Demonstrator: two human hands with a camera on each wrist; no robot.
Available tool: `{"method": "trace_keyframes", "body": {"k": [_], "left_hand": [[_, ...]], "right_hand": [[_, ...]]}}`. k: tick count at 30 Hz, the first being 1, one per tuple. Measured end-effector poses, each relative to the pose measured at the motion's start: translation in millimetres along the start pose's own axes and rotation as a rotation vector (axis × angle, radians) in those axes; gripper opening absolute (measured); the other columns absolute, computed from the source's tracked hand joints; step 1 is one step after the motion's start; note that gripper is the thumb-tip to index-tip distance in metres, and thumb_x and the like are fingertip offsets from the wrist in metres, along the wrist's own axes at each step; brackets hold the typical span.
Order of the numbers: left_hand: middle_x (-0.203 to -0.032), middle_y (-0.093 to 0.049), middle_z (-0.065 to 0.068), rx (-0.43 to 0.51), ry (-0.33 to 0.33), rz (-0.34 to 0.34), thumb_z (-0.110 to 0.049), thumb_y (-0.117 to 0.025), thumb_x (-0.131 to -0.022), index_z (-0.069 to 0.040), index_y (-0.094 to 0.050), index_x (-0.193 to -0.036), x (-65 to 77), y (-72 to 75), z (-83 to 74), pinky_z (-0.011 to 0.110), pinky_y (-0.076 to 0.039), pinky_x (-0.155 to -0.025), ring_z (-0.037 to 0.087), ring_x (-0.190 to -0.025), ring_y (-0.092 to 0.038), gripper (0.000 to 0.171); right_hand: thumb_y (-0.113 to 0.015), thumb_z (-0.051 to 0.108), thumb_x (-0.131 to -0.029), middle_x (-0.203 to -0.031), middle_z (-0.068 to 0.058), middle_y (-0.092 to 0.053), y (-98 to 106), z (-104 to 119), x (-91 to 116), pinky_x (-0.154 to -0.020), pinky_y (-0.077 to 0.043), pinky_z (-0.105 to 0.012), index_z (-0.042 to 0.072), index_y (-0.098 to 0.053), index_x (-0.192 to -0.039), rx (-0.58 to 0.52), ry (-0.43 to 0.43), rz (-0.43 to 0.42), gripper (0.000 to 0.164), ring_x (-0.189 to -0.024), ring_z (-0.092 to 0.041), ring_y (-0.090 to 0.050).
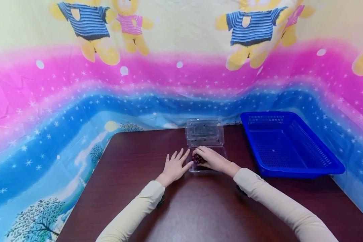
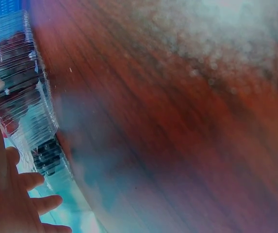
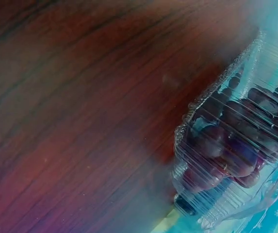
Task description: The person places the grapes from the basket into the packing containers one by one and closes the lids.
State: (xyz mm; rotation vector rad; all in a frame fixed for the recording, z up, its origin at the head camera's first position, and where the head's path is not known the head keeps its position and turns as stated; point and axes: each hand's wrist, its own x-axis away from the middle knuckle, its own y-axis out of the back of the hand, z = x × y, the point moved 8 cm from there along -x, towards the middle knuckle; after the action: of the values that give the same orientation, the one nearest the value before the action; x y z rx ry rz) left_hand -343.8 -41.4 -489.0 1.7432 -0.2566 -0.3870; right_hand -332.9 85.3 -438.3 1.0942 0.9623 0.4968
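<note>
A clear plastic clamshell box point(image 1: 205, 170) sits on the table with its lid point(image 1: 204, 132) raised at the back. Dark red grapes point(image 1: 197, 159) are in its left part; the right wrist view shows the grapes point(image 3: 231, 155) through the ribbed wall. My right hand point(image 1: 210, 158) reaches in from the right, fingers curled over the grapes and holding them. At the box's left edge is my left hand point(image 1: 174, 168), fingers spread, thumb near the front left corner. In the left wrist view that hand point(image 2: 8, 194) lies beside the box wall point(image 2: 20, 82). The right wrist view does not show my right hand.
A blue perforated plastic basket point(image 1: 299, 173) stands at the right of the dark wood table point(image 1: 139, 148). Behind the table hangs a cloth point(image 1: 157, 77) printed with bears and snowflakes, close to the table's back edge.
</note>
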Motion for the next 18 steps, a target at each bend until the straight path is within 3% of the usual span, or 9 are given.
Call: {"method": "trace_keyframes", "body": {"k": [18], "left_hand": [[-0.153, -0.024, 0.004, -0.013, -0.002, -0.006, -0.070, -0.017, -0.089, -0.032, -0.017, -0.149, 1.6, 1.8, -3.5, 0.060, -0.017, -0.108, 0.033, -0.138, -0.027, 0.071]], "right_hand": [[-0.078, 0.019, -0.076, -0.116, -0.001, -0.054, -9.6, -6.1, 0.2, -0.094, -0.045, -0.039, 0.019, -0.052, -0.118, 0.049, -0.043, 0.050, 0.050, -0.108, -0.017, -0.052]]}}
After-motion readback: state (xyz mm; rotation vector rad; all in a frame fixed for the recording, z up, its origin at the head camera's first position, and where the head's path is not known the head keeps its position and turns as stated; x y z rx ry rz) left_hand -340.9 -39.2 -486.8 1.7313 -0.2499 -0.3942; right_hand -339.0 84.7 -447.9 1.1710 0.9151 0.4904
